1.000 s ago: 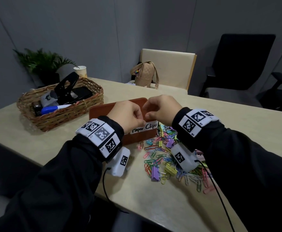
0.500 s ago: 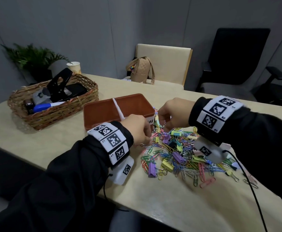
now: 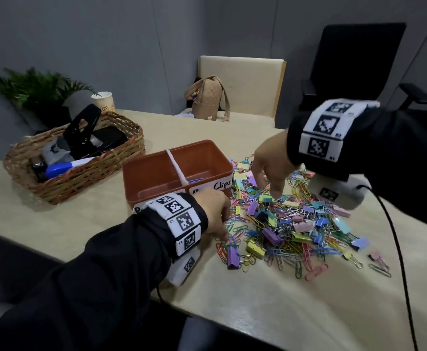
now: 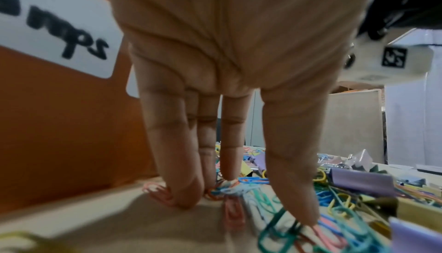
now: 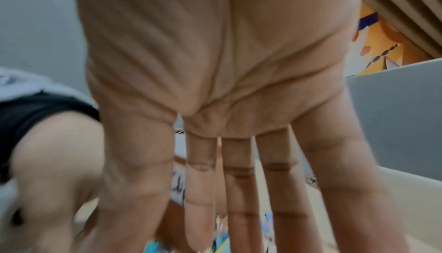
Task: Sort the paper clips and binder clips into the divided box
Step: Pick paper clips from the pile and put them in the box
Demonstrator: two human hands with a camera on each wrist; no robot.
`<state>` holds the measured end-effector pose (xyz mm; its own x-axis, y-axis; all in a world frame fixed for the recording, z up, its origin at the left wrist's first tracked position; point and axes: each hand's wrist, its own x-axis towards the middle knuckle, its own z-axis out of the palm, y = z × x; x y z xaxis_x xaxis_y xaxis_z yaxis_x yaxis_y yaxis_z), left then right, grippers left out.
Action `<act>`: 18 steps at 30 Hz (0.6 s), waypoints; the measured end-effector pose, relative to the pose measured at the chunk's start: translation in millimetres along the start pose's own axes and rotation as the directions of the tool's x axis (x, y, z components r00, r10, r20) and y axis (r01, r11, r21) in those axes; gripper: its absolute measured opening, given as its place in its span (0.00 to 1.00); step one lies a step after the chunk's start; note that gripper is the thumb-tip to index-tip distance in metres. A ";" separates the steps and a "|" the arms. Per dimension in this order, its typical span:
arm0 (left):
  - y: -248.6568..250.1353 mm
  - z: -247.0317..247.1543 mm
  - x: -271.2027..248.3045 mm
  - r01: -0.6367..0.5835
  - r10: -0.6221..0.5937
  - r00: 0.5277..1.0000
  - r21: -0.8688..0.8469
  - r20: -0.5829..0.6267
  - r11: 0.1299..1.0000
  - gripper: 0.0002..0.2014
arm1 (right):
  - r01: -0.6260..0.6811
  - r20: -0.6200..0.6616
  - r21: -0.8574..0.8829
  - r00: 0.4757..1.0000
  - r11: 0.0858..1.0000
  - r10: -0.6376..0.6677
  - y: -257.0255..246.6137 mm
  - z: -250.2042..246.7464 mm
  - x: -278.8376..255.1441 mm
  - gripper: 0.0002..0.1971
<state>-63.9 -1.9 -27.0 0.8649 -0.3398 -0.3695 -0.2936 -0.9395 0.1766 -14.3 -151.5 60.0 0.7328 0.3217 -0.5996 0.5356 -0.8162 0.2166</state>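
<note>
A brown divided box (image 3: 194, 145) with a white divider (image 3: 175, 164) stands mid-table; its front labels are partly hidden, and "Clips" shows on the right one. One blue paper clip (image 3: 194, 179) lies in the right compartment. A heap of coloured paper clips and binder clips (image 3: 296, 224) spreads to the box's right. My left hand (image 3: 224, 234) reaches down at the heap's left edge, beside the box front (image 4: 59, 124). Its straight fingertips (image 4: 184, 200) touch loose paper clips (image 4: 229, 189). My right hand (image 3: 268, 188) points straight fingers (image 5: 201, 209) down into the heap's far part and holds nothing.
A wicker basket (image 3: 80, 178) with a black hole punch (image 3: 80, 133) and other items sits left of the box. Behind it are a paper cup (image 3: 102, 101) and a plant (image 3: 35, 89). A beige chair (image 3: 240, 82) with a bag (image 3: 207, 97) and a black office chair (image 3: 354, 64) stand beyond the table.
Both hands left the box, where they were close together, and came down apart onto the clip heap with fingers extended. The head view swung right and down.
</note>
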 end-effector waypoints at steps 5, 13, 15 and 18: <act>-1.1 -1.0 -4.2 -0.026 0.027 1.000 0.065 -0.013 0.998 0.19 | 0.008 -0.059 0.049 0.998 0.999 -0.005 -2.8 -15.9 6.0 0.21; -6.8 0.5 7.9 -0.083 0.090 0.995 0.143 -0.043 0.986 0.09 | 0.079 -0.274 0.139 0.961 0.987 -0.038 -31.8 24.4 29.8 0.18; -6.5 1.8 7.1 -0.087 0.095 0.994 0.137 -0.056 0.987 0.09 | 0.098 -0.323 0.132 0.945 0.986 -0.051 -35.7 32.4 29.3 0.14; -8.6 1.0 2.1 -0.070 0.081 0.992 0.111 -0.099 0.991 0.07 | 0.132 -0.355 0.143 0.932 0.981 -0.074 -40.5 41.2 27.3 0.13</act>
<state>-60.0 5.4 -30.2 0.8743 -0.4085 -0.2622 -0.3966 -0.9126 0.0993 -33.3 -129.4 3.1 0.7923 0.5303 -0.3018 0.5622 -0.8267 0.0235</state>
